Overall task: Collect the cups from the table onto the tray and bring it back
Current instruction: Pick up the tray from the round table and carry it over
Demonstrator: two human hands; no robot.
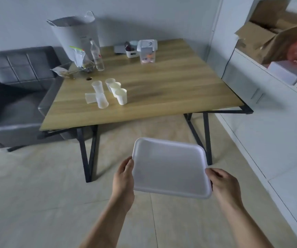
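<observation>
White tray (169,169) sits empty, gripped at each side by both hands (124,174) (222,181), short of the surface (162,83); next it must reach the cups (108,92) near the left edge.

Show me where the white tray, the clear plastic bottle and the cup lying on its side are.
white tray (169,169): head view, on its bare inner floor.
clear plastic bottle (97,58): head view, on the middle of its body.
cup lying on its side (90,98): head view, on its side wall.
</observation>
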